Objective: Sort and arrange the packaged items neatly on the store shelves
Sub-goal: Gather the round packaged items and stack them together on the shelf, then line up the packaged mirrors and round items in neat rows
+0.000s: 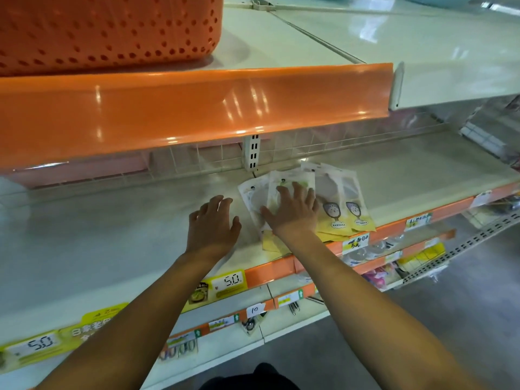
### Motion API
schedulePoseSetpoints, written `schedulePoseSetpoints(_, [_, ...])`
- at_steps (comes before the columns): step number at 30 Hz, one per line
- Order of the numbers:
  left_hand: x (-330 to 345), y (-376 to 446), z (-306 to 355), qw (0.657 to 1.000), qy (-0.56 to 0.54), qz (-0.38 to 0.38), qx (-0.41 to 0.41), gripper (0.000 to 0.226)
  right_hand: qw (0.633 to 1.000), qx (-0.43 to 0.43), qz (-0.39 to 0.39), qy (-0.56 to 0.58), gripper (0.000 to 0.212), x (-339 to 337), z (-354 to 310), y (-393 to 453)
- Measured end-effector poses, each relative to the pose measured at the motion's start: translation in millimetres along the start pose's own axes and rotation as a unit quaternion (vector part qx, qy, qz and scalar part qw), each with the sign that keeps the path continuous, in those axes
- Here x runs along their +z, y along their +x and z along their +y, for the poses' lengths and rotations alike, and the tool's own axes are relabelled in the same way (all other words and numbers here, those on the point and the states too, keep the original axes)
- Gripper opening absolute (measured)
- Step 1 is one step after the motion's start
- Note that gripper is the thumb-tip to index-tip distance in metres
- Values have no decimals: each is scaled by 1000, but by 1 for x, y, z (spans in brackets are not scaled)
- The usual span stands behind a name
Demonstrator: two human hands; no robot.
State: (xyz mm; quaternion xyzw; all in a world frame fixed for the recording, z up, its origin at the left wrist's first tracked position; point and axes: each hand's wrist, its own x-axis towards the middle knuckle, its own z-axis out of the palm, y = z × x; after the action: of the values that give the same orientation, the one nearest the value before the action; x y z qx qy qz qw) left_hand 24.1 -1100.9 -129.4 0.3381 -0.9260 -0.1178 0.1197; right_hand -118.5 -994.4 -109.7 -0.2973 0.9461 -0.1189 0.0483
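Leftward, bare shelf (112, 235) beside packets (349, 204)

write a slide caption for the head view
Right hand presses flat on fanned yellow-and-clear plastic packets on a cream metal shelf; left hand hovers open beside them.

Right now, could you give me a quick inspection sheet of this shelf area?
Surface: pale middle shelf, mostly bare.
Job's things: flat packets fanned and overlapping near the front edge.
Clutter: orange perforated basket on the shelf above.
Grippers: right hand flat on the packets; left hand spread beside them, over bare shelf.
Cables: nothing seen.
Surroundings: price tags along the shelf edges; small goods on lower shelves.
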Motion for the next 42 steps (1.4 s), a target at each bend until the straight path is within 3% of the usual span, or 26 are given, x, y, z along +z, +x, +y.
schedulePoseSetpoints(5, [-17, -16, -20, 1000, 12, 14, -21, 50, 991, -103, 32, 81, 52, -2, -40, -25])
schedulePoseSetpoints(12, [-60, -75, -89, 994, 28, 62, -82, 52, 960, -223, 3, 170, 43, 20, -115, -80])
schedulePoseSetpoints(18, [-106, -140, -158, 985, 44, 101, -134, 49, 936, -275, -22, 219, 41, 39, -192, -128])
schedulePoseSetpoints(28, [-152, -232, -243, 959, 87, 119, -243, 50, 890, -389, -70, 226, 41, 73, -303, -208])
schedulePoseSetpoints(42, [-173, -308, -265, 898, 92, 156, -402, 52, 809, -533, -128, 214, 42, 89, -359, -264])
